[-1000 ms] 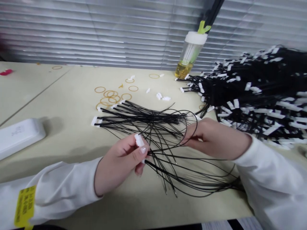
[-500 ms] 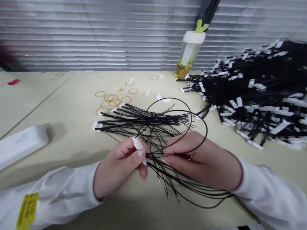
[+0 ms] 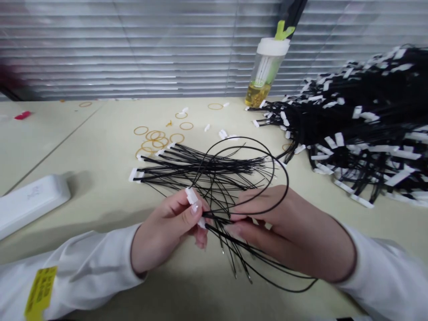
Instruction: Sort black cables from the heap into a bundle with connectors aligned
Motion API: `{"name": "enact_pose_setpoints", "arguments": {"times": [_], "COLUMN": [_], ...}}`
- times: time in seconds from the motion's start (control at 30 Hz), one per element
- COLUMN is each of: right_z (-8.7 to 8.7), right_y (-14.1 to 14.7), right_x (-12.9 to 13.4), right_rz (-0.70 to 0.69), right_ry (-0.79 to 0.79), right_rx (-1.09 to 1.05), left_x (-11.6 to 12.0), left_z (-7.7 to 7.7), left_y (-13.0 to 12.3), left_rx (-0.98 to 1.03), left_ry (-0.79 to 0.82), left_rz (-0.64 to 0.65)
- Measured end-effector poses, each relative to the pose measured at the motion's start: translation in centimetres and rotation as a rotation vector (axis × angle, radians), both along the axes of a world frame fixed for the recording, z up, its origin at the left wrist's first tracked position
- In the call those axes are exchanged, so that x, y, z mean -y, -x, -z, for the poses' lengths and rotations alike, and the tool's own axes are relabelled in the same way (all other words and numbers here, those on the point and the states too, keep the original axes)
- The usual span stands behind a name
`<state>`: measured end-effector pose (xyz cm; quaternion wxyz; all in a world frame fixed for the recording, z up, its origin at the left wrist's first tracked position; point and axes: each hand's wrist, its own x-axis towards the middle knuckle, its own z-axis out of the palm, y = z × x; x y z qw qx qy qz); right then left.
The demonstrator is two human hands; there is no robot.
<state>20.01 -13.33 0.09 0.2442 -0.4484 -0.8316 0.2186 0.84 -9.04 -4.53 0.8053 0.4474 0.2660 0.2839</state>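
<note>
Head view shows the left hand [image 3: 165, 232] pinching a white connector [image 3: 191, 195], the right hand [image 3: 287, 234] pinching black wires [image 3: 219, 217].

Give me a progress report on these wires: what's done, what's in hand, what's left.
Done, it seems: the large heap of black wires with white connectors, at right. In hand: the left hand pinches a white connector, and the right hand pinches looped black wires beside it. Left, probably: the smaller fanned bundle lying in front, its connectors at one end. Loose rubber bands lie beyond it.
</note>
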Motion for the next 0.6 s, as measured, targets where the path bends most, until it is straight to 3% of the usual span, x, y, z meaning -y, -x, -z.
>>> {"name": "enact_pose_setpoints", "arguments": {"times": [0.2, 0.4, 0.5, 0.6], "right_z": [0.1, 0.5, 0.0, -1.0], "right_y": [0.1, -0.8, -2.4, -3.7], "right_x": [-0.2, -0.7, -0.7, -0.5], "right_rz": [0.125, 0.192, 0.444, 0.724], "right_ry": [-0.003, -0.334, -0.528, -0.625], "right_rx": [0.151, 0.409, 0.486, 0.303], "left_x": [-0.1, -0.1, -0.1, -0.1], "left_z": [0.0, -0.2, -0.1, -0.2], "left_y": [0.0, 0.0, 0.0, -0.1], "left_rx": [-0.034, -0.052, -0.040, -0.056], "left_ry": [0.027, 0.051, 0.067, 0.088], "left_rz": [0.021, 0.015, 0.007, -0.003]}}
